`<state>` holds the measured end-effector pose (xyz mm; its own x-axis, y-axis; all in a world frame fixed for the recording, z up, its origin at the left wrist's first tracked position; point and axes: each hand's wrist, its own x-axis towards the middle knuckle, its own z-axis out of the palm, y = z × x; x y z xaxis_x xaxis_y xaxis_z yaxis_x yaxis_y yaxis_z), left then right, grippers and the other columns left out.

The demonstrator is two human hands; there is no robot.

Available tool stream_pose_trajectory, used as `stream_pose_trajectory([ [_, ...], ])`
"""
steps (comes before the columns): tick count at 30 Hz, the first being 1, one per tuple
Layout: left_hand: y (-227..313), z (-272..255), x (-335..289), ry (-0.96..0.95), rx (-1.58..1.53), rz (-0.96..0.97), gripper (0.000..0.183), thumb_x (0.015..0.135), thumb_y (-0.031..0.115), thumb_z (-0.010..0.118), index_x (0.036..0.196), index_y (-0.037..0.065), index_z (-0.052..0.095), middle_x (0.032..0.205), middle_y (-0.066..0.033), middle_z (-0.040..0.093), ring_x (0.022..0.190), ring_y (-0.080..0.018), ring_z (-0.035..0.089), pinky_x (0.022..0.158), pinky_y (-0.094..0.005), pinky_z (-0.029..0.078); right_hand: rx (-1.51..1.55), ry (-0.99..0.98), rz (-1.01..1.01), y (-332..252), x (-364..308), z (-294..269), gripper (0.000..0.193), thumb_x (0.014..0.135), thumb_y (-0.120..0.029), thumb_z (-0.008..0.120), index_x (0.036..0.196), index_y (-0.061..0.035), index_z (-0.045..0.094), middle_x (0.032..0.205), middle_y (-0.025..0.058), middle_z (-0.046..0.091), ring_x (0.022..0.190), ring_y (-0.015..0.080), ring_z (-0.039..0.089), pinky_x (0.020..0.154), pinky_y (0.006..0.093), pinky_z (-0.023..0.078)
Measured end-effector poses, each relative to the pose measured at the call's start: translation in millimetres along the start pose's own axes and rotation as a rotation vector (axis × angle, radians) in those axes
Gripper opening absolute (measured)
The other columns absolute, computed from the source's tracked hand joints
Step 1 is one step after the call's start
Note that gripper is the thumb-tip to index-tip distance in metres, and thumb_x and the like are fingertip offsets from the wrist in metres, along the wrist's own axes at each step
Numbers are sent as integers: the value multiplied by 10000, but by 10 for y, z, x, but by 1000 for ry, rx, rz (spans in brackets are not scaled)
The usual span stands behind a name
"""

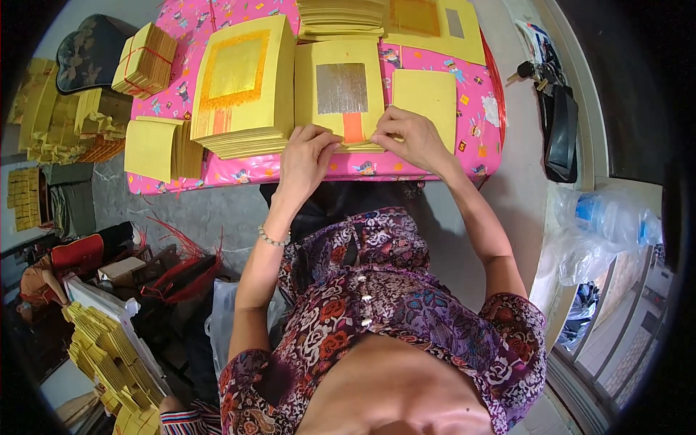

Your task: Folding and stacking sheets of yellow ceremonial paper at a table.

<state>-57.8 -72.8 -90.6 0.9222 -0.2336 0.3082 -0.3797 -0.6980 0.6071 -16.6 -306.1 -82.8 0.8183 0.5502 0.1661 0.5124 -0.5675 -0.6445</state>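
Note:
Both hands are at the near edge of a yellow joss paper sheet with a silver foil square and an orange strip, which lies on the pink printed tablecloth. My left hand pinches the sheet's near edge left of the orange strip, fingers closed. On the strip's other side, my right hand has thumb and fingertips pressed together at the same edge. Paper layers show beneath the sheet between the hands. Close by my left hand rises a thick stack of joss paper with gold foil on top. Plain yellow paper lies partly behind my right hand.
More yellow stacks stand at the table's back. A red-tied bundle and a smaller stack sit at left. Yellow paper piles and red strings are lower left. Plastic bags hang right.

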Motion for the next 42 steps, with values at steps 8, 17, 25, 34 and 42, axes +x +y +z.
stream_pose_trajectory([
  [8, 3, 1, -17, 5, -29, -24, 116, 766, 60, 660, 870, 57, 711, 873, -83, 626, 838, -268, 564, 725, -364, 473, 11, -20, 26, 8, 5, 3, 162, 817, -205, 672, 810, -43, 677, 819, 36, 585, 718, 205, 587, 645, 320, 462],
  [17, -4, 6, -25, -2, -36, -47, 136, 760, 68, 668, 887, 65, 719, 892, -96, 628, 854, -276, 568, 740, -364, 478, 31, -20, 37, 12, 15, 1, 154, 815, -189, 668, 802, -36, 679, 815, 39, 582, 703, 201, 594, 634, 319, 462],
  [25, -28, 10, -22, -24, -8, -44, 140, 779, 68, 678, 911, 73, 726, 911, -94, 634, 858, -250, 576, 709, -334, 497, 26, -33, 43, 25, 24, 5, 158, 816, -195, 665, 800, -38, 678, 832, 39, 587, 708, 202, 597, 638, 319, 464],
  [34, 87, 13, 39, -14, 93, 62, 226, 761, 69, 668, 987, 82, 669, 1026, -86, 610, 879, -283, 556, 763, -363, 474, -107, 38, 32, -47, 15, -5, 190, 845, -246, 638, 837, -58, 664, 755, 70, 590, 674, 250, 592, 627, 333, 466],
  [42, 83, -9, 152, 144, 186, 126, 226, 788, 27, 599, 1005, 82, 633, 889, -61, 628, 789, -264, 529, 694, -367, 443, 131, 311, 118, -280, 69, -135, 486, 764, -348, 743, 1125, -64, 584, 1056, 112, 584, 896, 243, 615, 712, 364, 507],
])
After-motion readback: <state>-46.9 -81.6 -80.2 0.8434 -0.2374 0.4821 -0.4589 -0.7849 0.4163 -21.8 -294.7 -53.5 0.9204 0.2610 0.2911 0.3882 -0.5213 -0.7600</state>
